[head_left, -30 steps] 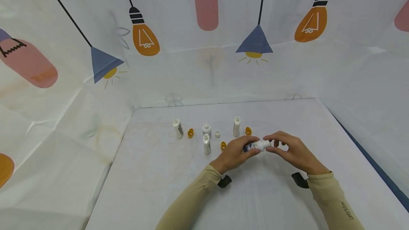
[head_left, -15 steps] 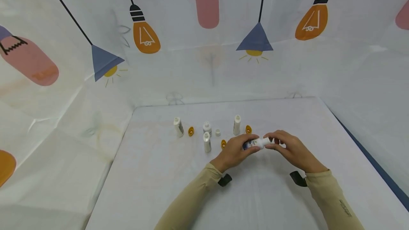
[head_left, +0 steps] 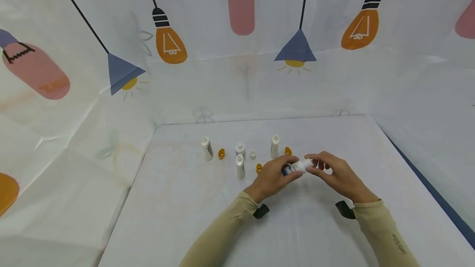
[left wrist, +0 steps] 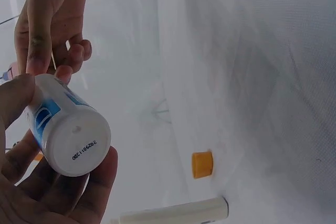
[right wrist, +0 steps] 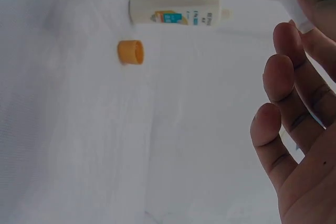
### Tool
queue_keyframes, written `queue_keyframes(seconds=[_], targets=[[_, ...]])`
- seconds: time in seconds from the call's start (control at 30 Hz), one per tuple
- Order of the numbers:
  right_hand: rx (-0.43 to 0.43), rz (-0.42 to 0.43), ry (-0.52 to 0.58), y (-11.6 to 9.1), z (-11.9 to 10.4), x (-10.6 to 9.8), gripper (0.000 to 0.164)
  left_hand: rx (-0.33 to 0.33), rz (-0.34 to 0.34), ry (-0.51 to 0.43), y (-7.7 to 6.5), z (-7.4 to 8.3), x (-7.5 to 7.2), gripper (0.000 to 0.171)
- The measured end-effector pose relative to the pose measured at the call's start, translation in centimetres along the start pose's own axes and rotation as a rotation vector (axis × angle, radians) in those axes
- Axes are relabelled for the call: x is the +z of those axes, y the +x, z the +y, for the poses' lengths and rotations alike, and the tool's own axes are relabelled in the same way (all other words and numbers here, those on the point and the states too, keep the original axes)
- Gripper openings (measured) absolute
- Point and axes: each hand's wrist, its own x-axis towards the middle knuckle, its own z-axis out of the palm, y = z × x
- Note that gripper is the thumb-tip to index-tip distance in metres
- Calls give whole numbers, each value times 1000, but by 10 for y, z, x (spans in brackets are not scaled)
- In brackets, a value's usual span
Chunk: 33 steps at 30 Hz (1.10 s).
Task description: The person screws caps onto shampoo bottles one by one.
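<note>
My left hand (head_left: 270, 179) grips a small white bottle (head_left: 294, 168) with a blue label, fingers and thumb curled round its body. The bottle lies tilted above the table, its narrower white end to the right. In the left wrist view, its round base (left wrist: 79, 142) faces the camera and carries printed digits. My right hand (head_left: 335, 173) pinches the white tip (right wrist: 299, 14) at the bottle's narrow end between thumb and index finger. In the right wrist view, the other fingers (right wrist: 278, 77) are loosely bent beside it, holding nothing.
Several white bottles without caps stand on the white table (head_left: 178, 209), including one at the left (head_left: 207, 149) and one near the hands (head_left: 274, 147). Orange caps (head_left: 221, 154) and a small white cap (head_left: 252, 155) lie among them. A white patterned sheet (head_left: 222, 81) hangs behind.
The right hand has shifted slightly left, its fingertips staying at the bottle's narrow end. The left hand keeps its grip, and the things on the table stay put.
</note>
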Motion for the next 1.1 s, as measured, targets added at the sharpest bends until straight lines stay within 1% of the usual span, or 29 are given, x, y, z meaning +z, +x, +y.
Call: queue_keyframes(seconds=[0.1, 0.2, 0.3, 0.4, 0.5, 0.63, 0.77, 0.9, 1.0, 1.1], targets=[[49, 0, -3, 1, -2, 2, 56, 8, 31, -15, -1, 2, -2, 46], [84, 1, -9, 0, -3, 2, 58, 27, 65, -28, -2, 5, -7, 48], [114, 4, -16, 0, -3, 3, 57, 30, 84, -39, -1, 7, -13, 48], [134, 10, -20, 0, -2, 3, 55, 34, 91, -68, -2, 9, -19, 48], [149, 14, -25, -1, -2, 4, 55, 56, 93, -103, -4, 9, -26, 48], [174, 7, -39, -2, -2, 5, 55, 77, 97, -129, -11, 12, -35, 48], [187, -3, -47, -5, 0, 6, 54, 74, 96, -173, -23, 22, -48, 48], [183, 1, -51, -7, 3, 8, 54, 88, 106, -200, -33, 32, -67, 49], [186, 7, -58, -8, 6, 9, 56, 121, 139, -181, -40, 35, -82, 51], [198, 5, -64, -9, 8, 9, 56, 141, 200, -155, -47, 35, -98, 53]])
